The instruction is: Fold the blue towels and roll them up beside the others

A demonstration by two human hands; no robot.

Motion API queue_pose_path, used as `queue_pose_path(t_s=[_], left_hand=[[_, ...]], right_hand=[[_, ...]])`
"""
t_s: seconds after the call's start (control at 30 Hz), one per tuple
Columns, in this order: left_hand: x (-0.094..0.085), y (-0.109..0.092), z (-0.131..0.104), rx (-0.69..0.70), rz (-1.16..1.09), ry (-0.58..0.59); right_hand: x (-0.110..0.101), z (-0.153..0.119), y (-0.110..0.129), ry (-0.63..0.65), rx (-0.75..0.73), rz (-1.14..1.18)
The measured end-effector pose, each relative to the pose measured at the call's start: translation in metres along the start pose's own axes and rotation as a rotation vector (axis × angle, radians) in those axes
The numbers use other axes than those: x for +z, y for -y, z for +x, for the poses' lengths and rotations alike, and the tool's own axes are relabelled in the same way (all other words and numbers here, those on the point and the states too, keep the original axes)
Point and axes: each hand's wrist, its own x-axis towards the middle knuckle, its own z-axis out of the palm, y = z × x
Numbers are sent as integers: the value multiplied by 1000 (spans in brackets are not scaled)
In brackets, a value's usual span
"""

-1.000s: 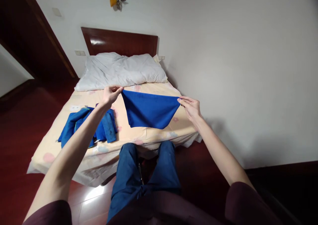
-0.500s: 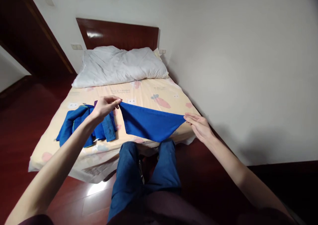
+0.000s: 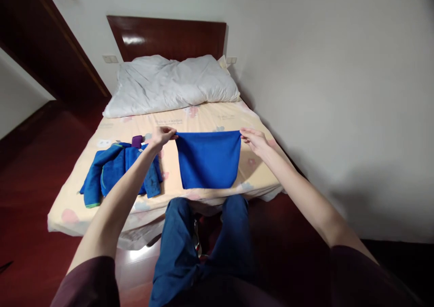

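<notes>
A plain blue cloth hangs between my two hands over the near edge of the bed, its top edge pulled straight. My left hand pinches the upper left corner. At the upper right corner, my right hand grips the fabric between thumb and fingers. The cloth's lower edge reaches down to the mattress edge, just above my knees. Left of the cloth lies a blue fleece jacket with green trim, partly hidden behind my left forearm. A small purple piece shows at the jacket's top.
The bed has a cream sheet with printed carrots and flowers. A white quilt lies bunched against the dark wooden headboard. A white wall rises close along the right side. Dark red floor is at left.
The cloth has gone from a slanted, pointed shape to a nearly rectangular one. My hands have come closer together, the right one higher and leftward. The view has shifted slightly.
</notes>
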Motion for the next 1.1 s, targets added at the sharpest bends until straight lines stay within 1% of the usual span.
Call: queue_pose_path(t_s=[0.07,0.13,0.2,0.27,0.33,0.37,0.43,0.5,0.57,0.63,0.7,0.73,0.8,0.87,0.97,1.1], left_hand=[[3,-10,20,16,-12,-93],[1,-20,31,82,-36,-169],[-5,-24,33,192,-41,-192],[-11,-16,26,297,-19,-187],[-16,6,11,341,36,-189],[-17,21,1,323,76,-193],[-19,59,-22,251,171,-193],[-19,105,-48,169,261,-175],[-18,151,-74,47,360,-145],[-15,194,-98,-127,452,-92],[-12,229,-117,-310,467,-40],[-10,241,-124,-378,460,-29],[-8,259,-132,-456,442,-33],[-7,267,-134,-469,436,-49],[-11,270,-135,-470,421,-56],[-21,271,-142,-468,412,-36]], right_hand=[[13,27,3,0,-99,-27],[21,45,4,-4,-214,-46],[23,55,-2,-16,-325,-54],[21,57,-19,-18,-403,-56],[16,50,-48,-4,-422,-63],[13,44,-67,1,-411,-71],[6,28,-111,8,-356,-103],[-1,7,-159,16,-256,-163],[-7,-16,-204,26,-96,-234],[-11,-38,-241,33,97,-278],[-12,-54,-267,37,224,-293],[-11,-60,-275,32,258,-293],[-9,-64,-285,3,294,-285],[-7,-63,-289,-40,314,-270],[-7,-62,-290,-92,336,-246],[-14,-69,-292,-130,382,-235]])
